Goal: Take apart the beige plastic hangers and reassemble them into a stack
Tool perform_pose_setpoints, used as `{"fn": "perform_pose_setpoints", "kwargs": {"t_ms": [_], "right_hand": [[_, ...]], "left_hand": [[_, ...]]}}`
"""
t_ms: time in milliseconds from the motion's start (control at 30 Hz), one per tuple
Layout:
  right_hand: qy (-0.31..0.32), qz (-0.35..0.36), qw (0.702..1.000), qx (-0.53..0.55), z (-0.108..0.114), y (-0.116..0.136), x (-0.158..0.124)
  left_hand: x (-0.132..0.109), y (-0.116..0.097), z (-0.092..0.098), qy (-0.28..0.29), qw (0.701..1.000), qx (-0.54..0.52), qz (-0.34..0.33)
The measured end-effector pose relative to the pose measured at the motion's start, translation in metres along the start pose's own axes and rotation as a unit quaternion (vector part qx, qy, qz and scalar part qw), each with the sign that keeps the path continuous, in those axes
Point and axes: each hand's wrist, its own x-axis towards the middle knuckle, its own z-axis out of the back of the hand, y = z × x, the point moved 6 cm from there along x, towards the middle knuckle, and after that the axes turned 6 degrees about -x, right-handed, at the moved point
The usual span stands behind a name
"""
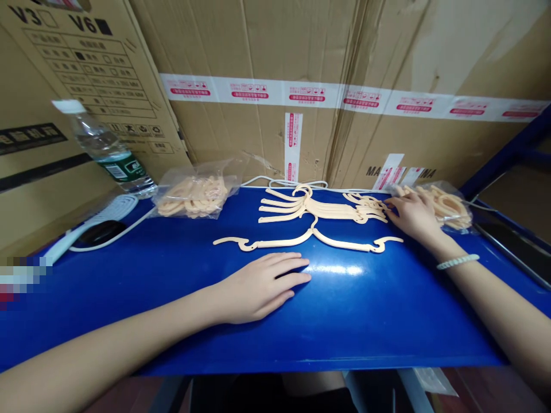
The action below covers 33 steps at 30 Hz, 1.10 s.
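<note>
My left hand (267, 284) lies flat on the blue table with its fingers spread, holding nothing. Just beyond its fingertips a beige folding hanger (284, 241) lies unfolded, arms out to both sides and hook upward. Behind that, several more beige hangers (331, 209) are stacked in a row, hooks near the middle. At the right end of the stack is my right hand (413, 215), palm down, fingers apart, fingertips at the hanger ends; its grip is partly hidden. A clear bag of beige hanger parts (451, 209) sits right behind that hand.
Another clear bag of beige parts (193, 195) stands at the left back. Beside it are a water bottle (112, 152), a white hairbrush (103, 212) and a white cable (116, 244). Cardboard boxes (258, 46) wall the back of the blue table (344, 327). A dark flat object (516, 252) lies far right.
</note>
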Motion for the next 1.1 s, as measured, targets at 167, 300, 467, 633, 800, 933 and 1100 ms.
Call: {"fn": "perform_pose_setpoints", "kwargs": {"t_ms": [167,300,467,633,800,933,1100], "right_hand": [[0.020,-0.021,1.000,0.001,-0.006,-0.001,0.000],[-0.012,-0.022,0.999,0.027,-0.003,-0.003,0.001],[-0.103,-0.039,0.984,0.140,0.015,-0.012,0.002],[-0.160,-0.085,0.967,0.179,0.044,-0.021,-0.006],[-0.186,-0.166,0.898,0.362,0.066,-0.013,-0.016],[-0.087,-0.144,0.780,0.603,0.068,0.045,-0.021],[0.063,-0.022,0.685,0.725,0.089,0.139,-0.042]], "left_hand": [[0.000,0.000,0.000,0.001,1.000,-0.004,0.002],[0.000,-0.001,0.000,0.002,1.000,-0.003,0.002],[0.002,-0.002,0.002,-0.004,1.000,-0.015,-0.002],[0.002,-0.001,0.002,-0.010,1.000,-0.021,-0.004],[0.003,-0.001,0.004,-0.036,0.998,-0.045,-0.002],[0.005,-0.002,0.007,-0.044,0.996,-0.081,0.006],[0.005,0.000,0.007,-0.029,0.993,-0.106,0.043]]}}
